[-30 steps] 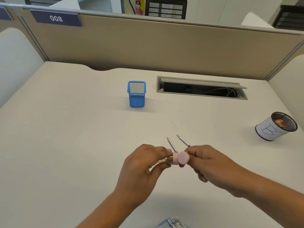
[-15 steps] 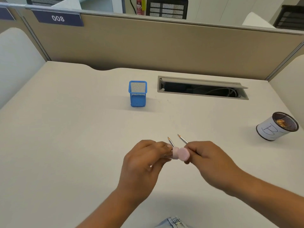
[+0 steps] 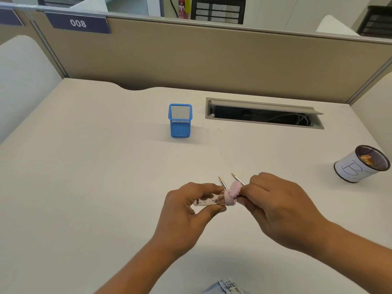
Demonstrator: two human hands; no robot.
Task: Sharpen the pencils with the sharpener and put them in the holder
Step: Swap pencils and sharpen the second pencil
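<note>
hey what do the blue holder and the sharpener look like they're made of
The holder looks like fine metal mesh painted blue: light shows through its walls, with solid rims. The sharpener seems plastic: a clear, smooth body showing shavings inside, and a matte pink cap. The left hand holds it.

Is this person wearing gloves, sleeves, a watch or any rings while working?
No. The left hand and right hand are bare, with no gloves, rings or watch in view. Both forearms are uncovered right to the frame's edge. A bit of blue denim shows at the bottom.
</note>
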